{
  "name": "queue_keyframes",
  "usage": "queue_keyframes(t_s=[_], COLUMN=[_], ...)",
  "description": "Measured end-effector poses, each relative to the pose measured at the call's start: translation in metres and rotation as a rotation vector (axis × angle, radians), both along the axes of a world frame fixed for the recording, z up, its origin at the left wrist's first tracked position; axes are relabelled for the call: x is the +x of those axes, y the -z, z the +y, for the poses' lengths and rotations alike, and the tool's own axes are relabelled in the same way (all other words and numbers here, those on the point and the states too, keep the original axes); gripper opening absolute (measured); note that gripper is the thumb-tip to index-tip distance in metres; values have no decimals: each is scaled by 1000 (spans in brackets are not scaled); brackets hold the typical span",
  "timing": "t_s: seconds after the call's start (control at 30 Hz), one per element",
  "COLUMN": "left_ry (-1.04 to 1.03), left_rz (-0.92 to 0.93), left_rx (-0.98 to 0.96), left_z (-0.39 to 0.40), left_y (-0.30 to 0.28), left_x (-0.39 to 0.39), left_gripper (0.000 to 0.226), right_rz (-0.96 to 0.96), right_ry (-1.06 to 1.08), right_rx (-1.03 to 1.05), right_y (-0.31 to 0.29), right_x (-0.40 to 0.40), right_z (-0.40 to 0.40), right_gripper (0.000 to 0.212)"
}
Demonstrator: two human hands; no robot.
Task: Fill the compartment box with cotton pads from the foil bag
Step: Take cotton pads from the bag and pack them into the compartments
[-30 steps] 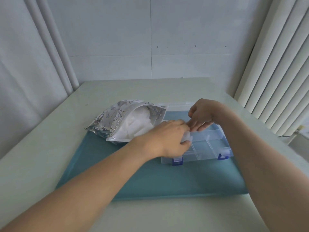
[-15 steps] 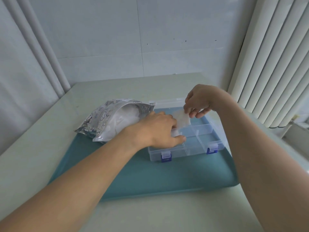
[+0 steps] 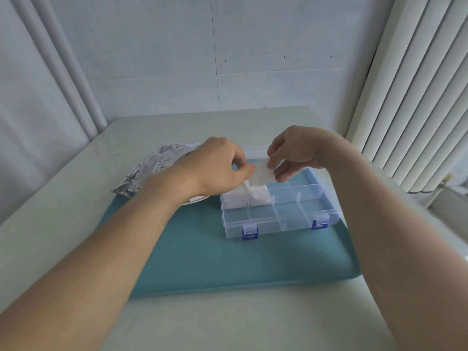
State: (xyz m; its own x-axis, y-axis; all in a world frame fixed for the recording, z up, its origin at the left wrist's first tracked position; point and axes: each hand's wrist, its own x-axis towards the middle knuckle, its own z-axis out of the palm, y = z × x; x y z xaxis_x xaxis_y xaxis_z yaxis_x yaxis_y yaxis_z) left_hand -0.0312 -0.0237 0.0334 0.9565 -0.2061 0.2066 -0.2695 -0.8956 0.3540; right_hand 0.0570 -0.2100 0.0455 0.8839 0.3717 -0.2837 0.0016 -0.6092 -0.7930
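Observation:
A clear compartment box (image 3: pixel 279 211) with blue latches stands open on a teal tray (image 3: pixel 228 259). White cotton pads (image 3: pixel 253 196) lie in its back left compartments. Above them both hands pinch one white cotton pad (image 3: pixel 263 173): my left hand (image 3: pixel 217 168) holds its left edge, my right hand (image 3: pixel 293 150) its right edge. The foil bag (image 3: pixel 152 168) lies behind my left wrist at the tray's back left, mostly hidden.
The tray sits on a pale table (image 3: pixel 228 320). A tiled wall (image 3: pixel 215 59) stands behind, a curtain (image 3: pixel 38 84) hangs at the left and ribbed white panels (image 3: pixel 417 97) rise at the right.
Both hands have risen from the box's back left compartments with a cotton pad now held between them. More pads now show in the box.

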Motion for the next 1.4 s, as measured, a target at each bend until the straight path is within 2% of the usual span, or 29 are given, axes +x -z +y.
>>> queue_keyframes(t_s=[0.07,0.17,0.33,0.47,0.53,0.67,0.73,0.9,1.0,1.07,1.1,1.13,1.17,1.23,1.27,1.3,1.33,1.4], left_ry=[-13,-5,52,66,57,65,71,63,41,-9,-43,-70,-114,-258,-322,-355,-370,-351], left_rz=[-22,-39,115,131,133,123,105,47,-108,-263,-338,-378,-368,-156,-21,78,132,148], left_rx=[-6,5,172,312,381,450,457,390,-4,-173,-197,-180,-123,81,172,221,211,150], left_z=[-2,-6,-9,-13,-14,-18,-19,-21,-12,2,14,24,33,50,55,59,65,74], left_y=[2,5,21,27,30,37,39,29,-4,-23,-29,-33,-35,-33,-32,-30,-27,-22], left_x=[-2,-3,2,5,7,11,11,5,-5,-9,-10,-9,-8,-7,-7,-7,-7,1], left_gripper=[15,33,43,29,36,51,53,55,28,15,11,9,19,66,83,90,86,60], right_rz=[11,-19,-146,-258,-330,-318,-321,-399,-462,-465,-462,-452,-448,-502,-554,-610,-657,-697], right_ry=[-28,-58,-57,-50,-69,-251,-339,-382,-370,-378,-397,-406,-394,-324,-272,-223,-192,-207], right_rx=[-27,-122,-299,-405,-411,-325,-380,-512,-550,-516,-505,-493,-469,-355,-268,-177,-94,16], right_y=[5,11,15,14,11,5,10,22,27,29,27,25,22,12,8,5,2,-1], right_x=[-2,-4,-4,-2,-1,-3,-5,-7,-7,-7,-7,-6,-5,-5,-5,-7,-11,-24], right_z=[5,13,20,17,14,13,16,27,32,33,33,30,26,21,20,21,26,38], right_gripper=[17,18,17,22,24,23,23,18,17,8,14,20,24,23,19,15,12,10])
